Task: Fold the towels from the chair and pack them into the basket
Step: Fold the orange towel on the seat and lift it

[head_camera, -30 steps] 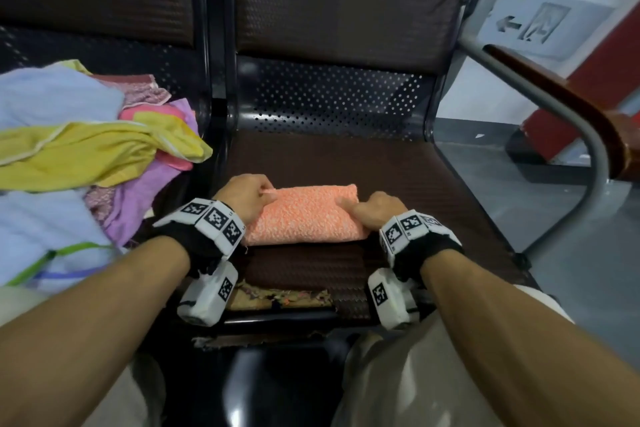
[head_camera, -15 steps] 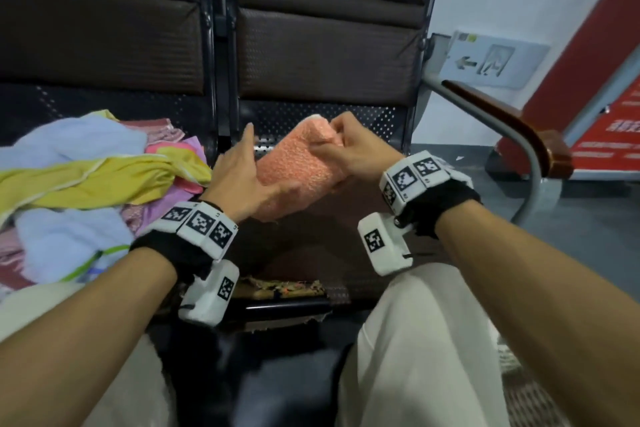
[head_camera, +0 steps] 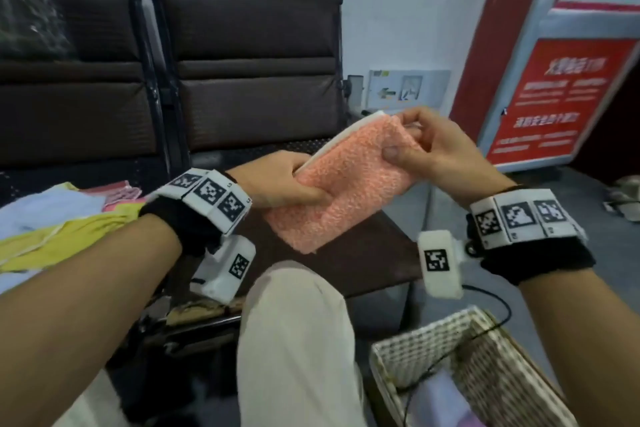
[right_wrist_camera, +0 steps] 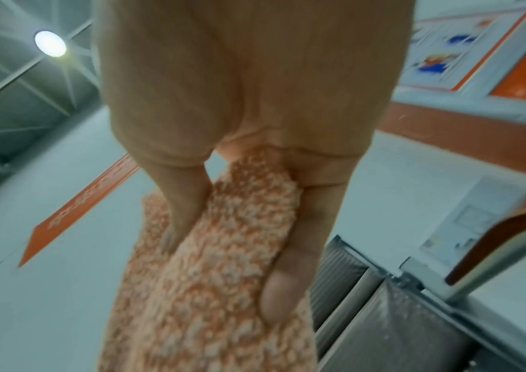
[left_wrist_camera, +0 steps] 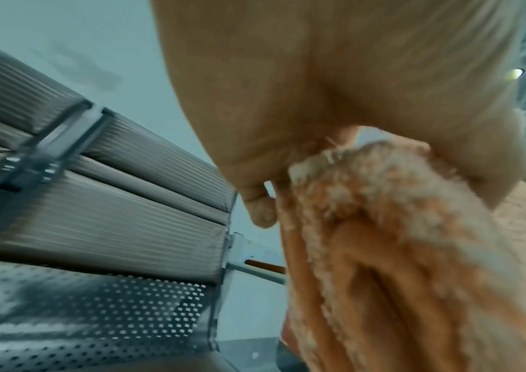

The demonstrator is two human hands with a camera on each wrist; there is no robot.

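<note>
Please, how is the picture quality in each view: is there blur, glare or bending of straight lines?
Head view: mostly sharp on the orange towel, soft at the edges, and the chair backs look bent by the wide lens. Left wrist view: the left hand and towel are blurred and very close. Right wrist view: a ceiling lamp gives glare with rays; the background is smeared, the right hand soft.

Both my forearms reach out in front, wrists banded with marker cuffs. My left hand [head_camera: 277, 180] sits low and nearer, thumb on top, fingers curled underneath, clamping the folded towel [head_camera: 343, 184]. My right hand [head_camera: 433, 146] is higher and farther right, thumb pressed on the near face, fingers wrapped behind, pinching the towel's upper end.
</note>
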